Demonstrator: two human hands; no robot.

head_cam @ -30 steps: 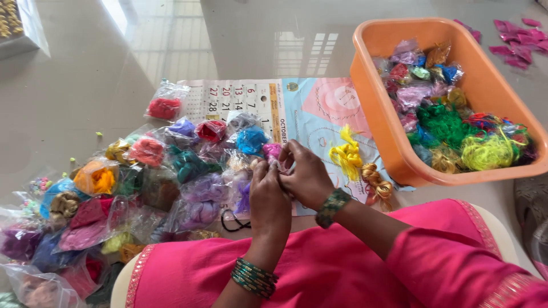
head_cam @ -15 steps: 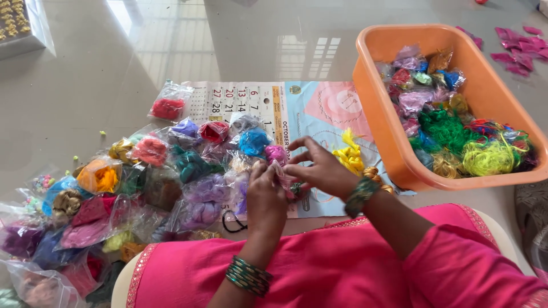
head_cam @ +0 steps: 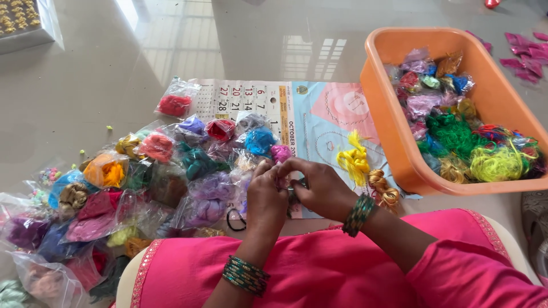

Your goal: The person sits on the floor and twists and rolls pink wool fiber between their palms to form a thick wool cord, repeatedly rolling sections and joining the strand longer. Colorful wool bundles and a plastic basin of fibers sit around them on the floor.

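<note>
Left hand (head_cam: 267, 197) and right hand (head_cam: 321, 191) meet over the calendar (head_cam: 319, 114) on the floor, fingers pinching a small item, mostly hidden, beside thread packets (head_cam: 200, 165); a tight, close pinch looks best for control.

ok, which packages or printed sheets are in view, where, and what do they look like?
Calendar sheet: flat on floor, white grid half, blue-and-pink picture half.
Clear bags: heap at left, each holding coloured thread.
Orange tub: right, rectangular, full of thread bags.
Clear box: top left, gold pieces inside.
</note>
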